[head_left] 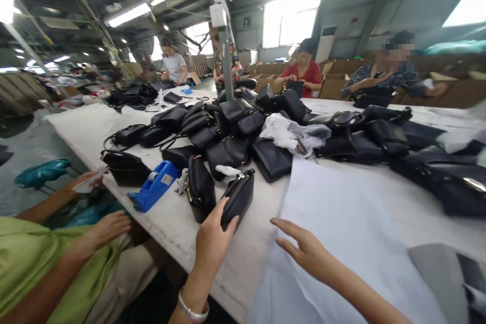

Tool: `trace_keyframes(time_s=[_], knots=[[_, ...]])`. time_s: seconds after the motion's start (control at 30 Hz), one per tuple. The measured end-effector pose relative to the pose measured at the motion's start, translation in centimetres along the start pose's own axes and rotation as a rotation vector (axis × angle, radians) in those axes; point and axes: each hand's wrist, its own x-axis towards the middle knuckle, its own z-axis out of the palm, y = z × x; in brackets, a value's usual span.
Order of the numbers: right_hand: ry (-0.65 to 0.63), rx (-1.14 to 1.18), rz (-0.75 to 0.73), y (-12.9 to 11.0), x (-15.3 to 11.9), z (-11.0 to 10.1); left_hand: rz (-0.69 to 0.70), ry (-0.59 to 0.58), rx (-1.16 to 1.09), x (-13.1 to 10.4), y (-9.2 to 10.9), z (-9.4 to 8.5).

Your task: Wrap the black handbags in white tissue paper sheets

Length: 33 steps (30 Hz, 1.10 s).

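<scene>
My left hand (214, 238), a bangle at its wrist, grips the lower end of a small black zipped bag (243, 200) standing on the white table (243, 258). Directly left of it another black bag with a gold zip (200, 187) stands upright. My right hand (298, 243) hovers over the edge of white sheets (334, 212), fingers apart and holding nothing. Beyond my hands, several black bags are heaped, with crumpled white wrapping (290, 131) on top of some.
A blue tape dispenser (157, 185) sits near the table's left edge beside a dark bag (127, 167). At the left, a person in a green shirt (34, 258) reaches toward the table. Several people stand or sit across it. A metal post (227, 61) rises behind the heap.
</scene>
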Motion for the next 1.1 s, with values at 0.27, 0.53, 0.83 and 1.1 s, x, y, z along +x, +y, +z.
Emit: trace_keyframes(time_s=[0.27, 0.53, 0.83, 1.1], knots=[[0.047, 0.129, -0.077, -1.2, -10.3, 3.9, -0.079, 0.176, -0.038, 1.8, -3.3, 0.6], [0.080, 0.049, -0.094, 0.5, -10.5, 9.4, -0.187, 0.475, -0.640, 2.0, 0.8, -3.4], [0.627, 1.164, -0.047, -4.7, -9.6, 5.5, -0.278, -0.004, -1.309, -6.9, 11.0, 0.8], [1.033, 1.490, 0.403, -0.5, -14.9, -0.6, -0.220, -0.659, -1.572, -11.8, 13.2, 4.1]])
